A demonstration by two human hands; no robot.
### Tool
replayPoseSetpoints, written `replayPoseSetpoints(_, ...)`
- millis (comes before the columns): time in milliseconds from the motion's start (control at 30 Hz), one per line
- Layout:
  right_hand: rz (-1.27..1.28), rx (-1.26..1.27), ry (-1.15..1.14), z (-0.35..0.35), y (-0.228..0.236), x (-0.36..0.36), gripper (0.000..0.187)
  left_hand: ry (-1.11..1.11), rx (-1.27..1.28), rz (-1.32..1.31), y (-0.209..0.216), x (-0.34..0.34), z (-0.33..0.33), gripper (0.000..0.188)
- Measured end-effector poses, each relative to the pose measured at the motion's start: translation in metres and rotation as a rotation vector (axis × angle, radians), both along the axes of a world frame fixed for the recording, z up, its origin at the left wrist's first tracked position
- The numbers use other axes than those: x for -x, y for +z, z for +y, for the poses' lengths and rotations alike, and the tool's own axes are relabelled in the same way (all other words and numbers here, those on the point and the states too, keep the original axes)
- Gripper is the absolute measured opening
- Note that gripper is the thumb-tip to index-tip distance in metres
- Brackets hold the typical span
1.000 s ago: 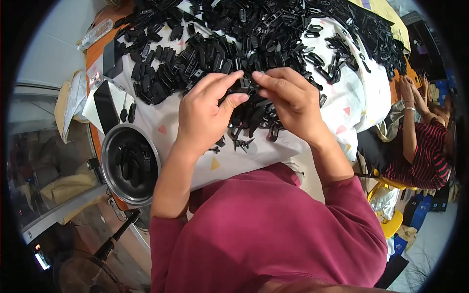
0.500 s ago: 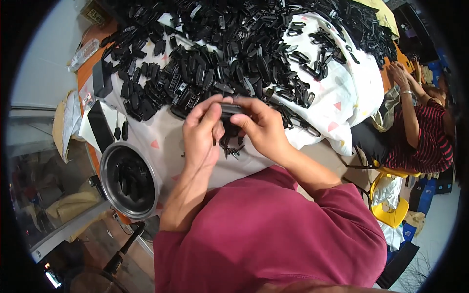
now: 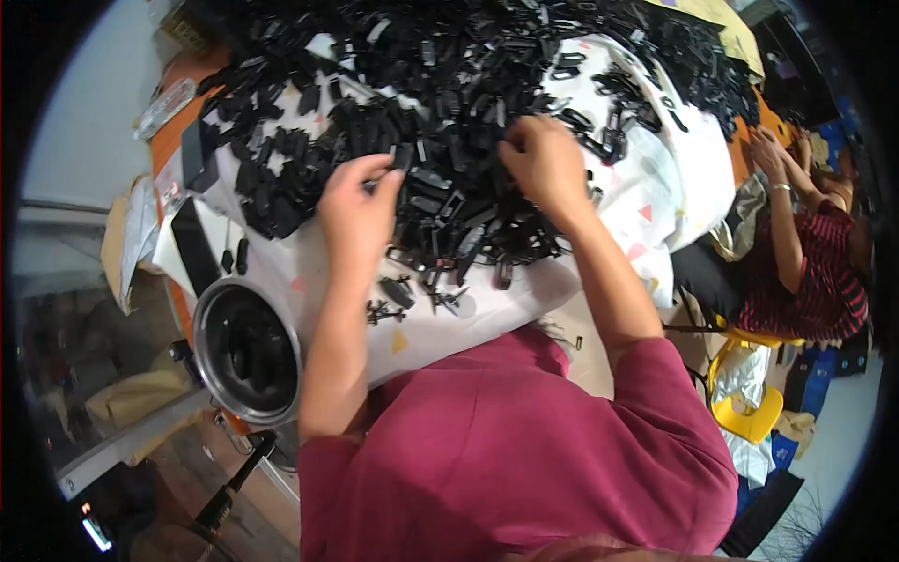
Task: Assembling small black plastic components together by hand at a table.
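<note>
A wide heap of small black plastic parts (image 3: pixel 449 140) covers most of the table. At the heap's near left side, my left hand (image 3: pixel 359 206) pinches a black plastic part (image 3: pixel 401 155) between thumb and fingers. My right hand (image 3: pixel 551 169) reaches onto the heap further right, its fingers curled down among the pieces; what they grip, if anything, is hidden. Between my forearms, a dark oval part (image 3: pixel 397 292) and several small thin black pieces (image 3: pixel 449 300) lie on the white patterned cloth (image 3: pixel 478 314).
A round metal bowl (image 3: pixel 292 375) with black parts inside stands at the left table edge. Beyond it are a dark flat phone-like slab (image 3: pixel 194 245) and a clear plastic container (image 3: pixel 167 108). To the right, another person in a striped shirt (image 3: pixel 810 244) works near a yellow chair (image 3: pixel 749 417).
My hands were together over the near edge of the heap, holding a dark oval part. They have moved apart, the right one forward and right into the heap.
</note>
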State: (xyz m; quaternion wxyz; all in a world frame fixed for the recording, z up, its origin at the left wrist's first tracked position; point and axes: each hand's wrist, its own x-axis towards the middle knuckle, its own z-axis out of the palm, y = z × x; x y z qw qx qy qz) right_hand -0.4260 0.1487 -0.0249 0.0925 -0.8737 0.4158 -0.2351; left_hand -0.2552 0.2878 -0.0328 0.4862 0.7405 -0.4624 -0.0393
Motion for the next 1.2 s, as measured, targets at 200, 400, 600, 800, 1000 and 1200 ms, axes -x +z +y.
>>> replayPoseSetpoints(200,-1.045,-0.610,-0.182,-0.056,0.048,0.042,0.011,0.100,-0.554,-0.513,0.021,0.013,-0.027,0.016)
replayPoseSetpoints(400,-0.607,-0.274,-0.044,-0.028,0.032,0.019,0.020,0.167,-0.396,-0.554,0.016,0.007,-0.013,0.016)
replayPoseSetpoints(600,-0.637,-0.160,0.116,0.063,0.010,-0.032,0.011,-0.088,0.024,0.448,0.029,0.039,0.005,0.008)
replayPoseSetpoints(800,-0.710,-0.365,0.363,0.077,0.025,-0.033,0.022,-0.186,0.222,0.881,0.020,0.034,0.019,0.015)
replayPoseSetpoints(1000,-0.710,-0.331,0.472,0.068,0.027,-0.014,0.038,-0.159,0.067,0.937,0.034,0.036,0.024,0.034)
replayPoseSetpoints(1200,-0.644,-0.404,0.567,0.069,0.051,-0.008,0.024,-0.298,0.184,0.828,0.034,0.032,0.031,0.032)
